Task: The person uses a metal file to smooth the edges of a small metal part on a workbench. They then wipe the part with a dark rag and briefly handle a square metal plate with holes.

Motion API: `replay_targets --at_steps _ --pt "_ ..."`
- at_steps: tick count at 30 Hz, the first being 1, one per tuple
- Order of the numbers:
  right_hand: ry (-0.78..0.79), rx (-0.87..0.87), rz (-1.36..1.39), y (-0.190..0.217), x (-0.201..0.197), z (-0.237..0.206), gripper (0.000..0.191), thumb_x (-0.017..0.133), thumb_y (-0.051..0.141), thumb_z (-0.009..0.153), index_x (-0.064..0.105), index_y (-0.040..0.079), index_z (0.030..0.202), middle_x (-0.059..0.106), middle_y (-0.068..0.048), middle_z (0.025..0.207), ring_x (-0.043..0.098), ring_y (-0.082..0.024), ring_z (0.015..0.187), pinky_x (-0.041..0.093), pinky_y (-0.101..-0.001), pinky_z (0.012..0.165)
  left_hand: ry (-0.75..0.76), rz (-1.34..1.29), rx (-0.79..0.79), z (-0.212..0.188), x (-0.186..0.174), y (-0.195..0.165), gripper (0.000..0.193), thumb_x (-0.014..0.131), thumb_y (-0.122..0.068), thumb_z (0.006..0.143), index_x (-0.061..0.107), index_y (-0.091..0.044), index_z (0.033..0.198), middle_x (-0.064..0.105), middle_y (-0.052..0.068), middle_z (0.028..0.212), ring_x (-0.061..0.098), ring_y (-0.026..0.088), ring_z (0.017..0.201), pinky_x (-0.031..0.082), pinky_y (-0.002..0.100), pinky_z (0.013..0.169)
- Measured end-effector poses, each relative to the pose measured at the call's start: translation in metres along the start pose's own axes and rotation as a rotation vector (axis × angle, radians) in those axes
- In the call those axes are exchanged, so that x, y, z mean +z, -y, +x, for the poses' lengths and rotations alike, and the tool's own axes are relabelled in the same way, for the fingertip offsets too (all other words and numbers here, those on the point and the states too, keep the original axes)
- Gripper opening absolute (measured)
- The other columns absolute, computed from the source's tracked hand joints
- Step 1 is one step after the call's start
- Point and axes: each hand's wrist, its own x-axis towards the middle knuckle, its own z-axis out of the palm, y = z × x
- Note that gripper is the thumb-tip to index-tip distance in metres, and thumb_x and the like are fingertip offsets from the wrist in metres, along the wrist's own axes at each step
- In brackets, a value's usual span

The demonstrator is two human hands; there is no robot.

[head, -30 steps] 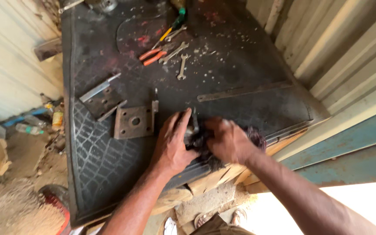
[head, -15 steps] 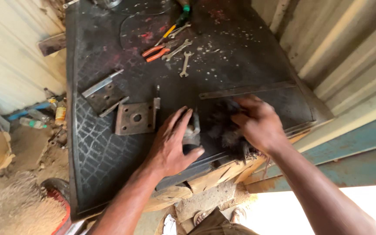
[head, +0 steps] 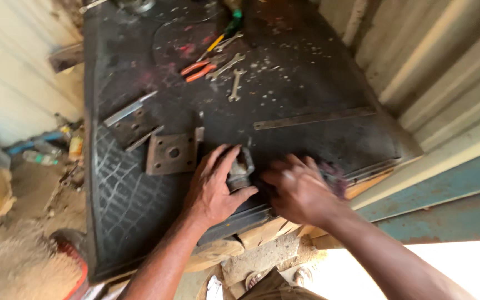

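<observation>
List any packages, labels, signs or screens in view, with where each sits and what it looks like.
Plastic bottle: lying on the ground left of the black mat, clear with a green band.
Small container: on the ground beside the mat's left edge, yellow-orange, too blurred to tell its kind.
No signs or screens show.

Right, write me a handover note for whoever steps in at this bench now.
Left hand: wrapped around a small grey metal part, thumb under it, holding it on the black mat.
Right hand: right beside the part, fingers curled down on the mat; what it grips is hidden.
Nearby: square plate with a centre hole left of the hands, flat metal strip above them, orange-handled pliers and spanners at the far end.
Done: part is steadied at the near edge.
Left: cannot tell; the work under the right hand is not visible.
</observation>
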Motion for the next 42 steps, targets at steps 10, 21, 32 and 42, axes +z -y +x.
replay_targets --at_steps 10,21,32,42 --pt "-0.156 -0.420 -0.224 0.047 -0.030 -0.010 0.055 0.070 0.011 0.069 0.081 0.035 0.117 0.062 -0.004 0.118 0.049 -0.030 0.098 0.036 -0.0509 0.077 0.013 -0.116 -0.052 -0.002 0.002 0.007 0.115 0.093 -0.030 0.066 0.025 -0.008 0.156 0.047 0.024 0.150 0.047 0.040 0.138 0.041 0.045 0.113" --pt "-0.372 -0.446 -0.197 0.021 -0.002 -0.024 0.053 0.071 0.024 0.071 0.077 0.031 0.122 0.059 -0.003 0.109 0.051 -0.028 0.102 0.036 -0.0489 0.081 -0.018 -0.171 -0.087 -0.005 0.000 0.000 0.111 0.095 -0.022 0.061 0.035 -0.012 0.154 0.056 0.020 0.144 0.054 0.039 0.132 0.046 0.044 0.108" --pt "-0.316 0.067 -0.222 -0.021 -0.005 -0.004 0.037 0.074 0.026 0.075 0.079 0.031 0.112 0.062 0.002 0.120 0.052 -0.024 0.114 0.041 -0.0471 0.095 0.019 -0.185 -0.087 0.001 -0.004 -0.001 0.116 0.097 -0.023 0.058 0.033 -0.010 0.154 0.052 0.020 0.147 0.051 0.038 0.134 0.042 0.043 0.112" --pt "0.119 0.177 0.001 0.039 -0.004 -0.016 0.055 0.066 0.018 0.082 0.062 0.017 0.137 0.052 -0.008 0.136 0.046 -0.026 0.130 0.035 -0.0541 0.115 0.136 -0.127 -0.217 0.003 -0.001 -0.001 0.125 0.096 -0.022 0.055 0.026 -0.014 0.158 0.048 0.018 0.148 0.049 0.036 0.134 0.041 0.043 0.111"
